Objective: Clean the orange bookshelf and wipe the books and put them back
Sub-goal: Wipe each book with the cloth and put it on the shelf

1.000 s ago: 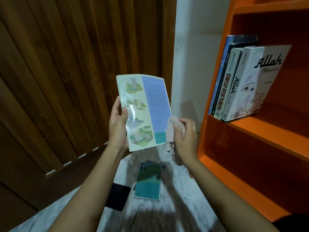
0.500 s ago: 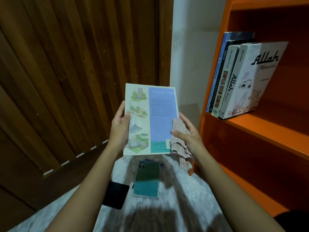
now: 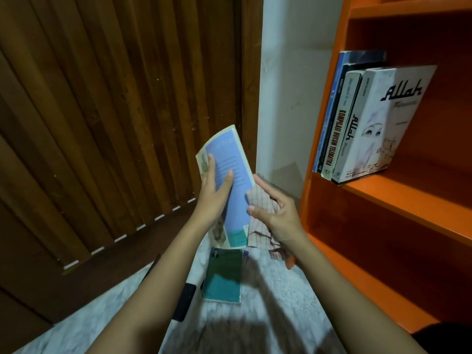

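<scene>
Noting surroundings first: a dark slatted wooden door (image 3: 115,111) fills the left, a strip of white wall (image 3: 288,85) stands between it and the orange bookshelf (image 3: 383,205) on the right, and pale marbled floor (image 3: 281,290) runs below. On the middle shelf board four shelved books (image 3: 370,123) lean against the left side panel; the outermost is thick and white with a printed face on its cover. On the floor beneath the hands lies a green-covered book (image 3: 224,274), flat, with a dark flat object (image 3: 185,305) just beside it, partly hidden by the left forearm. Both forearms cross the lower frame and cover much of the floor. The thin booklet (image 3: 235,200) is held up in the air in front of the door's edge, left of the bookshelf, tilted and slightly bowed; it is a glossy softcover with a blue panel and an illustrated strip. The left hand (image 3: 215,192) holds it, with thumb and one finger lying straight on the cover; the other fingers are hidden, so I cannot tell how they lie. The right hand (image 3: 277,215) pinches a checked cloth (image 3: 258,200) between thumb and fingers against the booklet's right edge. The cloth is thin and pale with fine lines, and its loose end hangs ragged below the hand.
</scene>
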Demonstrator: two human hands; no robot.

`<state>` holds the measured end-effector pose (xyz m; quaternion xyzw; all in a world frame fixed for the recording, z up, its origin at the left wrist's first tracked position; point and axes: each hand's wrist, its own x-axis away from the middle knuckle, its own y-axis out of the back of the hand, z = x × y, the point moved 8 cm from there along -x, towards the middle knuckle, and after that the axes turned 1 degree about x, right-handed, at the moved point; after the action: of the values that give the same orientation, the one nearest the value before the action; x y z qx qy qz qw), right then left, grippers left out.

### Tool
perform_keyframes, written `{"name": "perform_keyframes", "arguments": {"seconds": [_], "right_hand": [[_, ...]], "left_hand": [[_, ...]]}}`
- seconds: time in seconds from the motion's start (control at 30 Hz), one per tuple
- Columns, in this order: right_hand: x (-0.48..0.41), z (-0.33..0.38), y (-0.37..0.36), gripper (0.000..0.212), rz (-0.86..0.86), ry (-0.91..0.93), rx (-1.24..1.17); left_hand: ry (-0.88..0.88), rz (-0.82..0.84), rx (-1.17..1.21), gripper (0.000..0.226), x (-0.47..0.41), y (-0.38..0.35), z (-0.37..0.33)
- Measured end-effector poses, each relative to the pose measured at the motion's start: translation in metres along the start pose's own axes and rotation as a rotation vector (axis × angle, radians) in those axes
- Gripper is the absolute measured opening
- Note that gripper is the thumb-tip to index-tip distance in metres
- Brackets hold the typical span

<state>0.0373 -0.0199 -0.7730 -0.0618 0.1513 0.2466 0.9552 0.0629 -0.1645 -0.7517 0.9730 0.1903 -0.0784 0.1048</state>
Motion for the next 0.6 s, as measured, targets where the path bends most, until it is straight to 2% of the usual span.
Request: {"name": "perform_keyframes", "arguments": {"seconds": [0.07,0.23,0.33,0.5,0.57,0.6], "right_hand": [[0.003,0.001,-0.007,0.063,0.014,0.042,0.09],[0.009,0.001,-0.017,0.063,0.019,0.151,0.278],[0.011,0.005,-0.023,0.064,0.001,0.314,0.512],[0.016,0.011,-0.036,0.066,-0.079,0.566,0.978],[0.016,0.013,-0.038,0.061,-0.053,0.61,1.034],[0.014,0.013,-0.037,0.057,-0.032,0.596,0.985]], "left_hand": [[-0.028,-0.002,0.003,0.076,0.001,-0.003,-0.012],[-0.156,-0.126,-0.073,0.086,0.004,0.008,-0.023],[-0.236,-0.197,-0.036,0.076,0.005,0.014,-0.022],[-0.224,-0.414,0.045,0.053,0.007,0.023,-0.026],[-0.243,-0.459,0.08,0.05,0.009,0.028,-0.034],[-0.263,-0.47,0.098,0.05,0.01,0.032,-0.039]]}}
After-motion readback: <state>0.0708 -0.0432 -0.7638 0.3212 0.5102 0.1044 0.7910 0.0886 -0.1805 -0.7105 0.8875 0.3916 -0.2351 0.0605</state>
